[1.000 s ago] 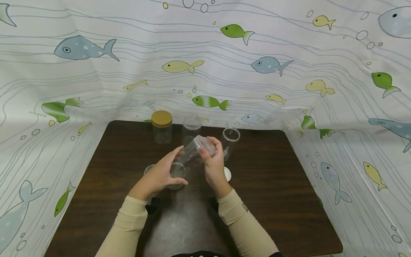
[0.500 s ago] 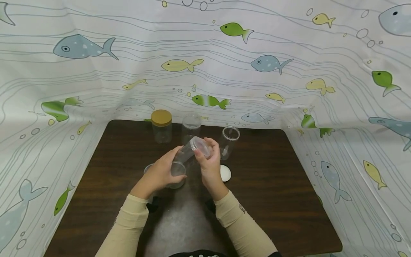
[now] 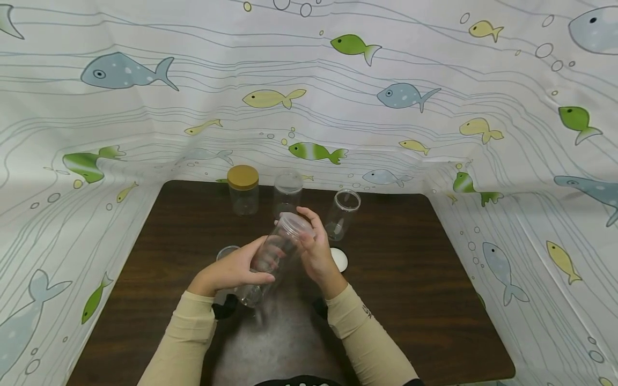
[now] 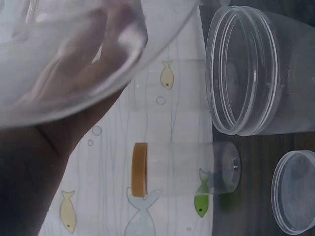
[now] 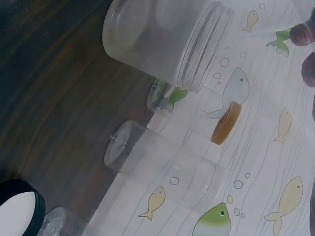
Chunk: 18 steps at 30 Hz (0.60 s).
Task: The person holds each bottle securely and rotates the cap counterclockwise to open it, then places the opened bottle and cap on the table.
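Both hands hold a clear plastic jar (image 3: 270,256), tilted with its base toward me. My left hand (image 3: 234,272) wraps its body, and the fingers show through the clear wall. At its upper end, my right hand (image 3: 318,254) grips the translucent lid (image 3: 295,226). The jar's clear wall (image 4: 74,93) fills the upper left of the left wrist view, close to the camera. An open clear jar (image 4: 246,73) with a threaded neck stands nearby and is mostly hidden behind the held jar in the head view. Left of it shows another round clear rim (image 3: 227,251).
Along the table's back stand a gold-lidded jar (image 3: 243,190), a clear lidded jar (image 3: 288,190) and an open clear jar (image 3: 344,214). A white disc lid (image 3: 339,260), dark-rimmed in the right wrist view, lies right of my right hand. Fish-patterned sheeting surrounds the brown table (image 3: 410,300).
The held jar has come down and left, its base swinging toward me. My left hand has closed in around its body, while the right hand stays at the lid.
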Each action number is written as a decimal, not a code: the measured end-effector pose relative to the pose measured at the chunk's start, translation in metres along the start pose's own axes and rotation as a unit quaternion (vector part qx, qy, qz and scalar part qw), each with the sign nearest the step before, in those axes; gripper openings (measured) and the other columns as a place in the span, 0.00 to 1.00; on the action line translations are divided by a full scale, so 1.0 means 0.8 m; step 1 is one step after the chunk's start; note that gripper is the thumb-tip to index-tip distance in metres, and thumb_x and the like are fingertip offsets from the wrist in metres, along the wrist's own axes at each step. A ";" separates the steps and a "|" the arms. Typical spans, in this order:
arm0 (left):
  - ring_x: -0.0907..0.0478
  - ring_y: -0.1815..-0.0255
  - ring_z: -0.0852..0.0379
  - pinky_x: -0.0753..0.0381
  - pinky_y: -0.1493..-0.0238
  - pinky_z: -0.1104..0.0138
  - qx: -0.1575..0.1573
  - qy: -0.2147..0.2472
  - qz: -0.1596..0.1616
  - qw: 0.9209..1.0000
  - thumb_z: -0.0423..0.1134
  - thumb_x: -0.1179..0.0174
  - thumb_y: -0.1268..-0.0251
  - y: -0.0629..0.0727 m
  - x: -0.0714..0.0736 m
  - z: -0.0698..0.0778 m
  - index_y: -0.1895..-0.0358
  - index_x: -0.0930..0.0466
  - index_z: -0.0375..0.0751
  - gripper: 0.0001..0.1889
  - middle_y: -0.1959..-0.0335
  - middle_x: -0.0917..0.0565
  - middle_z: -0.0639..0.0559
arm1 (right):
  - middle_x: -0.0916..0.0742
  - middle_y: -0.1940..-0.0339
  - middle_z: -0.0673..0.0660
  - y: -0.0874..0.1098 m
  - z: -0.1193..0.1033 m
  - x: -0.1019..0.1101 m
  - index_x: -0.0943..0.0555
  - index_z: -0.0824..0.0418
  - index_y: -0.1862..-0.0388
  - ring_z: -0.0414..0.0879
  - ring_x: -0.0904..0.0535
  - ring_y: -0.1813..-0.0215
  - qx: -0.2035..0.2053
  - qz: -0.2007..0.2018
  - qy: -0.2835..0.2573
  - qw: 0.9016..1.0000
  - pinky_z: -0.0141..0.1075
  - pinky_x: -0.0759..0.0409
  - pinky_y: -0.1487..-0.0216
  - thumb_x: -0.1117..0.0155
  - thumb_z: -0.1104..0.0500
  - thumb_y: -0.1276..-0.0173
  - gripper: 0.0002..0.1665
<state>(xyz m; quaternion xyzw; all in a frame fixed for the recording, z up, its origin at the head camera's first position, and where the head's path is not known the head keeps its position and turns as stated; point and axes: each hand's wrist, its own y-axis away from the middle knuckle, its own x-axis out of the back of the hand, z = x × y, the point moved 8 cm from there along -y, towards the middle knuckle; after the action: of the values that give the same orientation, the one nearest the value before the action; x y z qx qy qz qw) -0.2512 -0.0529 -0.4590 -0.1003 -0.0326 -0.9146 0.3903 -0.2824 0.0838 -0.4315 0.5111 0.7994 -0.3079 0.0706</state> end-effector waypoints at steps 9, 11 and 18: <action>0.25 0.35 0.40 0.19 0.44 0.52 0.028 -0.044 0.018 0.998 0.45 0.31 0.33 0.003 0.008 -0.005 0.19 0.53 0.41 0.47 0.32 0.27 0.38 | 0.24 0.42 0.59 0.001 0.001 0.011 0.35 0.62 0.34 0.47 0.22 0.44 -0.004 0.090 0.052 0.995 0.33 0.21 0.45 0.22 0.34 0.47 0.53; 0.26 0.34 0.40 0.22 0.42 0.46 0.032 -0.099 0.054 0.993 0.48 0.31 0.33 0.004 0.016 -0.002 0.20 0.52 0.42 0.47 0.31 0.28 0.39 | 0.25 0.42 0.59 0.002 -0.001 0.019 0.36 0.65 0.35 0.47 0.25 0.45 0.006 0.134 0.074 0.988 0.31 0.22 0.48 0.20 0.34 0.49 0.56; 0.28 0.33 0.38 0.25 0.41 0.41 -0.011 -0.326 0.204 0.923 0.50 0.20 0.48 0.000 0.027 0.021 0.20 0.47 0.39 0.56 0.28 0.31 0.37 | 0.25 0.41 0.59 0.008 -0.006 0.029 0.38 0.71 0.35 0.50 0.26 0.43 0.045 0.234 0.108 0.965 0.33 0.23 0.47 0.18 0.36 0.51 0.60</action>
<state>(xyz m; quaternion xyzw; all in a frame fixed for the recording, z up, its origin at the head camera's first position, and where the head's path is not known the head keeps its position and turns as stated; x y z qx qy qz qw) -0.2632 -0.0660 -0.4378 -0.4020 -0.1272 -0.7321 0.5351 -0.2865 0.1060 -0.4402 0.7168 0.6455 -0.2617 0.0309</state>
